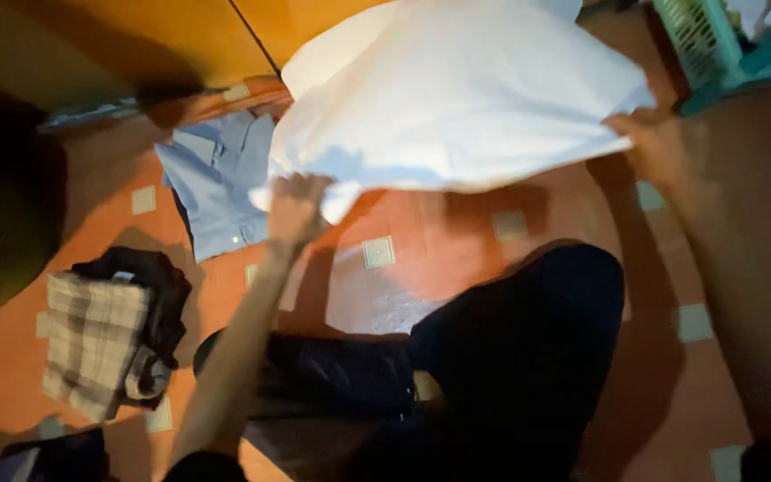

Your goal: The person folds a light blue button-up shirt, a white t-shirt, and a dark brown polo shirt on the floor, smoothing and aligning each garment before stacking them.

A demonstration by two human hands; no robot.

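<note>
White cloth (457, 89), a broad sheet of pale fabric, billows across the upper centre of the frame, held above an orange tiled floor (457, 268) by a person seen from overhead. At centre left, the left hand (294, 210) is closed around the cloth's lower left edge, fingers curled into the fabric. At the right edge of the sheet, the right hand (662, 147) grips the opposite corner; motion blur softens it, but its fingers appear pinched on the fabric. The cloth casts a dark shadow on the tiles beneath it.

Below the sheet's left side, a light blue shirt (216, 178) lies flat on the floor, partly covered by the cloth. At lower left, a folded plaid garment (95, 344) rests against a dark piece of clothing (158, 286). The person's legs, in dark trousers (510, 357), fill the lower centre. A green plastic basket (702, 40) stands in the upper right corner, and an orange wooden panel (162, 36) runs along the top left.
</note>
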